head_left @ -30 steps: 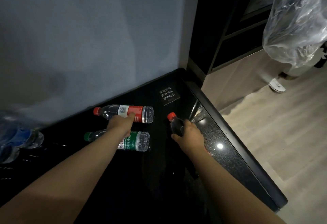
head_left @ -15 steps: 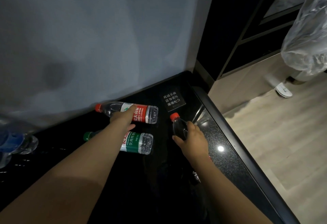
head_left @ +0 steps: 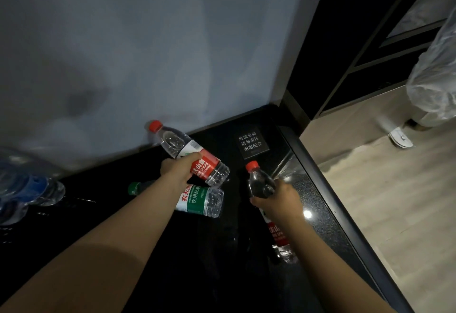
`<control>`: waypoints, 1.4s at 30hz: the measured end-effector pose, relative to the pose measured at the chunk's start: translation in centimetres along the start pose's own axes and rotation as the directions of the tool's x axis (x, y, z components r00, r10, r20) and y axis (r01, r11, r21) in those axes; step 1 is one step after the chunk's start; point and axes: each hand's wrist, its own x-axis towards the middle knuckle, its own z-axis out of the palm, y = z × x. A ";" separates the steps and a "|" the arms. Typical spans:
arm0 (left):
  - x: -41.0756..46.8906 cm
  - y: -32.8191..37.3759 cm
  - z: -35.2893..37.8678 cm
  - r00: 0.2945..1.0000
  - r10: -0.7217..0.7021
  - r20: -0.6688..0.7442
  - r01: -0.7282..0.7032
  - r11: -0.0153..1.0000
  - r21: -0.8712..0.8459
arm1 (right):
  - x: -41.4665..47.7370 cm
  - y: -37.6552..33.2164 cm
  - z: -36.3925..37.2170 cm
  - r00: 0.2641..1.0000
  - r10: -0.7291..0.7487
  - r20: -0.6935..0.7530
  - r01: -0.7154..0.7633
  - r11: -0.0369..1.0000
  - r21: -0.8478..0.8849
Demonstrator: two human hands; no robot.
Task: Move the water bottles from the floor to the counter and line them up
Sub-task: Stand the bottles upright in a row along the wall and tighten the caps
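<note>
My left hand [head_left: 179,169] grips a red-labelled water bottle [head_left: 190,153] round its middle and holds it tilted, its red cap up and to the left near the wall. Below it a green-labelled bottle [head_left: 199,200] lies flat on the black counter [head_left: 222,263], partly under my left forearm. My right hand [head_left: 280,200] grips a second red-capped bottle [head_left: 261,184] near its shoulder; its red label and base show below my wrist.
Blue-labelled bottles [head_left: 27,189] lie blurred at the counter's left end. A small black sign [head_left: 251,143] sits in the back right corner. The counter's edge [head_left: 333,209] drops to a wooden floor with a white slipper [head_left: 401,137] and a plastic-wrapped object [head_left: 436,75].
My left hand has closed round the red-labelled bottle and lifted its cap end off the counter, tilting it. My right hand keeps its hold on the other red-capped bottle.
</note>
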 end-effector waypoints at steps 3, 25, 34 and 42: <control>-1.3 -0.4 -0.9 0.998 0.047 0.031 -0.046 0.999 -0.026 | -0.6 -0.7 -1.0 0.997 -0.058 -0.055 0.062 0.996 0.069; -7.1 3.1 -21.3 0.680 0.698 -0.223 -0.638 0.714 0.290 | -9.2 -21.0 0.2 0.773 -0.618 -0.142 0.634 0.753 0.178; -4.0 3.3 -26.3 0.563 0.807 -0.178 -0.659 0.569 0.493 | -8.8 -26.9 6.5 0.776 -0.623 -0.094 0.624 0.739 0.254; -0.6 1.8 -26.0 0.577 0.781 -0.239 -0.642 0.614 0.459 | -7.4 -27.8 10.2 0.778 -0.624 -0.079 0.623 0.747 0.233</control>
